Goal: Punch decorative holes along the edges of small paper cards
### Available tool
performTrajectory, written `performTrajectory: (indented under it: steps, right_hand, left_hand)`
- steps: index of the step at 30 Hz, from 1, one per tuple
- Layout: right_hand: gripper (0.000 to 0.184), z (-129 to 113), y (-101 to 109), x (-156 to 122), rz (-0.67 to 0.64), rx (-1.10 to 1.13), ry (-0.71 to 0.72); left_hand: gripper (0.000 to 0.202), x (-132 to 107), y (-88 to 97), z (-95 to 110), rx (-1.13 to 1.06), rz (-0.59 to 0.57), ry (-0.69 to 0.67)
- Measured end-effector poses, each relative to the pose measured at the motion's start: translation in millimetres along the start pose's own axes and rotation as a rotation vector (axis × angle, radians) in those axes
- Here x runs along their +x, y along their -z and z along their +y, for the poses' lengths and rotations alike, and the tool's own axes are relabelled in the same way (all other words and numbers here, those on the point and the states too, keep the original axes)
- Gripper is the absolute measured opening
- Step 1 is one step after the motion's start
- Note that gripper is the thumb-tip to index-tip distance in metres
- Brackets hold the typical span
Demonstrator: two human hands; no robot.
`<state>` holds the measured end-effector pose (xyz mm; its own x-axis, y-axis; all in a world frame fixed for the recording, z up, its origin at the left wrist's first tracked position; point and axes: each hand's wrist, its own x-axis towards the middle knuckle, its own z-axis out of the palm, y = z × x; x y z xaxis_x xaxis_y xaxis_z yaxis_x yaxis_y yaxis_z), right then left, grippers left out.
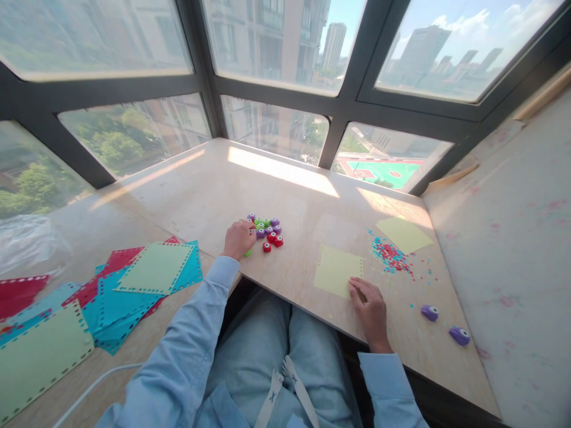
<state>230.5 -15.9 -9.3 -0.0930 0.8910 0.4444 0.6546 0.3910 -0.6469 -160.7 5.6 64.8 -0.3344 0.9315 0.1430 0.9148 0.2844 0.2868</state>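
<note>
My left hand [239,240] is at the near left side of a cluster of small craft hole punches [260,233] in purple, green and red. Its fingers are curled in at the cluster, and what they grip is hidden. A bit of green [247,253] shows just below this hand. On the right, a pale yellow sheet of paper [336,270] with small holes along its edges lies flat near the table's front edge. My right hand [369,306] has its thumb and fingers closed at the sheet's lower right corner.
Perforated red, blue and pale green sheets [156,267] overlap at left, near a clear plastic bag [33,246]. Red and blue paper bits [392,255] lie beside another yellow sheet [405,235] at right. Two purple punches [429,312] sit near the wall. A white cable [98,383] crosses lower left.
</note>
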Motion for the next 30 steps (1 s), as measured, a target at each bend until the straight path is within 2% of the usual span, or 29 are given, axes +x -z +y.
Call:
performTrajectory:
  steps: [2, 5, 16, 20, 23, 27, 28, 30]
  right_hand:
    - [0.028, -0.3, 0.1, 0.1, 0.002, -0.003, -0.003]
    - [0.028, -0.5, 0.2, 0.3, 0.004, -0.002, -0.009]
    - [0.026, -3.4, 1.6, 0.9, 0.008, 0.001, -0.024]
    - [0.026, -3.8, 2.0, 0.5, 0.007, 0.008, -0.037]
    - [0.027, -4.3, 1.8, 0.6, 0.012, 0.017, -0.046]
    - [0.027, -6.1, 1.7, 1.1, 0.009, 0.029, -0.058]
    - [0.027, -6.9, 1.9, 1.1, 0.008, 0.035, -0.061]
    - [0.026, -8.7, 3.2, 0.9, 0.023, 0.064, -0.073]
  left_hand:
    - [0.029, 0.9, -2.6, 1.4, 0.011, 0.034, -0.045]
    - [0.029, 2.2, -5.7, 4.4, 0.023, 0.027, -0.097]
    - [0.019, 2.9, -14.8, 0.7, -0.039, 0.082, -0.140]
    - [0.020, 0.2, -10.6, 3.3, -0.093, 0.101, -0.167]
    - [0.018, -8.9, 0.6, 13.2, -0.151, 0.186, -0.207]
    - [0.019, -33.9, 9.2, 38.7, -0.322, 0.270, -0.301]
    - [0.020, -41.3, 7.1, 46.2, -0.391, 0.235, -0.355]
    - [0.025, -55.3, -3.3, 60.8, -0.522, 0.082, -0.468]
